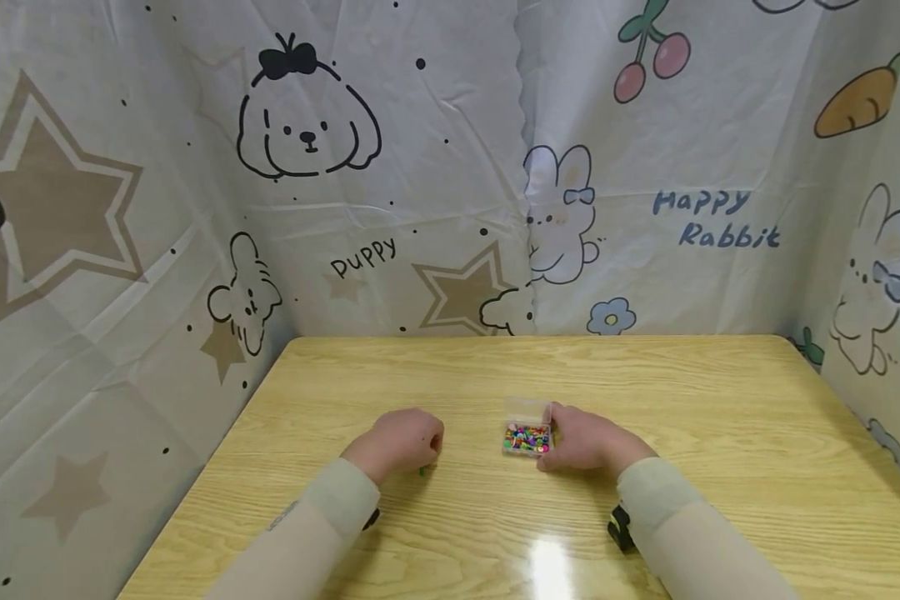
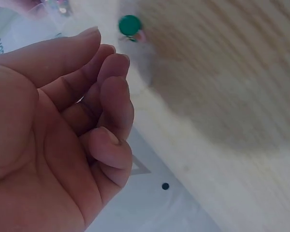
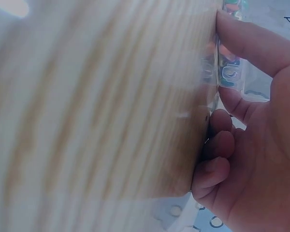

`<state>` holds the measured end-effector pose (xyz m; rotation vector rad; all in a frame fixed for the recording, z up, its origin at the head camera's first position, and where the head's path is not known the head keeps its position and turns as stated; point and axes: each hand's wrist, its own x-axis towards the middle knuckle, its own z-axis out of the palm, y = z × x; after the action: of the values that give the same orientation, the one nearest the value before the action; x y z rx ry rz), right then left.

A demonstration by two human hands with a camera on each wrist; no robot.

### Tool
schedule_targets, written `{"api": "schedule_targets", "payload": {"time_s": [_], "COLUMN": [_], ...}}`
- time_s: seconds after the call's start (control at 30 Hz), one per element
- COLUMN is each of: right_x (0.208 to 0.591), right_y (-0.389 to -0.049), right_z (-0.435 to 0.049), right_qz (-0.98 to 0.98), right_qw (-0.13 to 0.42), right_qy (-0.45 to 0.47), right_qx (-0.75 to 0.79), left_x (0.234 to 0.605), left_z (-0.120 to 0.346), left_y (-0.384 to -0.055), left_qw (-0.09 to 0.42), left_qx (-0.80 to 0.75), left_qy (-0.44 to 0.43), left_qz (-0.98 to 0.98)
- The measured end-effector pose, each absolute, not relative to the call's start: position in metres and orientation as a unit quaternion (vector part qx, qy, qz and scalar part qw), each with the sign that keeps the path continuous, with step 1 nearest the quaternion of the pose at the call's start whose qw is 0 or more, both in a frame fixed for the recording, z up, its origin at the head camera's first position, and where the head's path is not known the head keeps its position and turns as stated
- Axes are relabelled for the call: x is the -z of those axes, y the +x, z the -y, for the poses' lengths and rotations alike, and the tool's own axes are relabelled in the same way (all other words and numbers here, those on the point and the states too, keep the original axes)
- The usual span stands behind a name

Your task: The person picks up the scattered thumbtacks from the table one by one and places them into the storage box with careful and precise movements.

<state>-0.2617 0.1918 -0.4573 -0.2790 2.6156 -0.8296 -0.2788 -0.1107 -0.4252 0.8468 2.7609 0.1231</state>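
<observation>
A small clear plastic box [image 1: 527,439] stands on the table, its transparent lid [image 1: 526,410] raised at the back. Bright multicoloured small pieces fill it. My right hand [image 1: 587,439] grips the box by its right side, thumb at the front corner and fingers toward the back. In the right wrist view the thumb [image 3: 253,41] lies along the box's clear wall [image 3: 230,72]. To the left, my left hand [image 1: 403,439] hovers low with loosely curled fingers and nothing visible in them. Just beyond its fingertips is a small green round-headed piece [image 2: 130,25], like a push pin, on the table.
The light wood-grain table [image 1: 450,550] has its far edge against a printed white curtain [image 1: 450,167], which also hangs at both sides. Each wrist carries a dark strapped device [image 1: 621,528] below the sleeve cuff.
</observation>
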Motion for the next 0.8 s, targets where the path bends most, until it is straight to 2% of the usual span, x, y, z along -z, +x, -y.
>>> {"api": "schedule_targets", "payload": {"time_s": [0.57, 0.8], "right_x": [0.459, 0.456], "right_y": [-0.261, -0.261], "right_z": [-0.193, -0.192], "right_qz": [-0.932, -0.933], "right_qw": [0.189, 0.189], "right_qy": [-0.098, -0.102], "right_qx": [0.293, 0.287], "left_x": [0.435, 0.435], "left_z": [0.104, 0.088], "left_y": [-0.275, -0.275], "left_qw": [0.117, 0.083], "left_qx": [-0.03, -0.067], "left_qy": [0.31, 0.345], "left_qz": [-0.943, -0.932]}}
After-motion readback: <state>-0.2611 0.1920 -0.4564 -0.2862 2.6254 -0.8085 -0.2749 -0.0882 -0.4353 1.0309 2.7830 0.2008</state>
